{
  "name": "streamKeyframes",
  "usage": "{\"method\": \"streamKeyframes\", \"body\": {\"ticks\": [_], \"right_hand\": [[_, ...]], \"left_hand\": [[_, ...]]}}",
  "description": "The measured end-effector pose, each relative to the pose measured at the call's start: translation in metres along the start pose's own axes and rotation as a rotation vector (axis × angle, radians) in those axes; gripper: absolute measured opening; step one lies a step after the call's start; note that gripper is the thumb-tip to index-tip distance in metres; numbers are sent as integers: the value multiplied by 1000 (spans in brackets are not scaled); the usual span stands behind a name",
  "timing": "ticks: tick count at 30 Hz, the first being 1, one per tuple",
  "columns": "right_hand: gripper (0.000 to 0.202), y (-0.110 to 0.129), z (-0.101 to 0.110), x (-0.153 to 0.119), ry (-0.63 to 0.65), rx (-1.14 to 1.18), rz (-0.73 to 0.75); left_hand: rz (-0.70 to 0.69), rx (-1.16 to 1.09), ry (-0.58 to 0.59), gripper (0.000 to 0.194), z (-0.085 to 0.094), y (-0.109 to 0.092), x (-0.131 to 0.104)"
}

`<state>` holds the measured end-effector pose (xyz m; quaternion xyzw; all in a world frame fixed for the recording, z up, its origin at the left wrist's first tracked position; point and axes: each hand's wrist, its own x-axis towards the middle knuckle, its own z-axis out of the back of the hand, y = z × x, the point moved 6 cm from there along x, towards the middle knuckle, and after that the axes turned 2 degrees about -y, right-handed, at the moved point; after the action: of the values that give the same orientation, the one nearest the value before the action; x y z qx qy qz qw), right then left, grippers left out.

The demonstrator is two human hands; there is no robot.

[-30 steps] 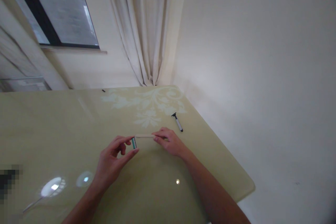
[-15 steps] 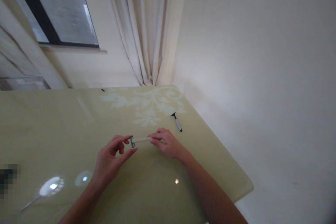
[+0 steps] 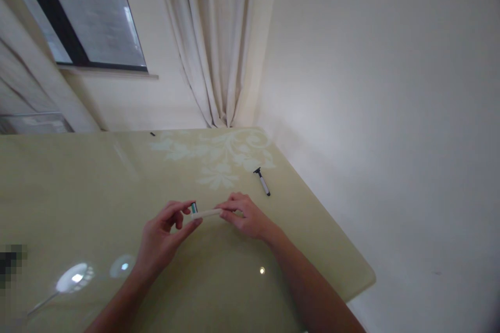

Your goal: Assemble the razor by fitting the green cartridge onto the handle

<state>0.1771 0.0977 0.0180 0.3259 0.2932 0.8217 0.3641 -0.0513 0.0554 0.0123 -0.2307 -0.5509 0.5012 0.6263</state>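
Apparently light and stiff, the razor [image 3: 203, 214] is over the table [image 3: 97, 197], inward of its right edge; right hand [image 3: 247, 218] pinches the handle [image 3: 213, 212], the safer hold, left hand [image 3: 163, 237] the head [image 3: 194, 207].

You've got the small green razor head [image 3: 194, 208] pinched in your left hand [image 3: 161, 234], pale handle [image 3: 209, 213] in your right hand [image 3: 247, 217], black-and-grey razor [image 3: 262, 182] lying beyond on the table [image 3: 89, 187].

Left fingers [image 3: 179, 206] and right fingers [image 3: 231, 205] pinch near each other, forearms [image 3: 305, 281] angled inward.
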Motion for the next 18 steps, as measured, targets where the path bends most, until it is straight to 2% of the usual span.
{"method": "streamKeyframes", "body": {"ticks": [4,8,13,18], "right_hand": [[25,-2,2,0,-28,-33,-28],[27,-2,-1,0,9,8,0],[25,-6,5,1,-84,-22,-46],[24,-4,2,3,-58,15,-41]], "left_hand": [[-5,-10,2,38,0,0,0],[-21,-15,5,38,0,-1,0],[-37,16,27,38,-1,0,-2],[-52,23,47,36,-3,-2,-4]]}}
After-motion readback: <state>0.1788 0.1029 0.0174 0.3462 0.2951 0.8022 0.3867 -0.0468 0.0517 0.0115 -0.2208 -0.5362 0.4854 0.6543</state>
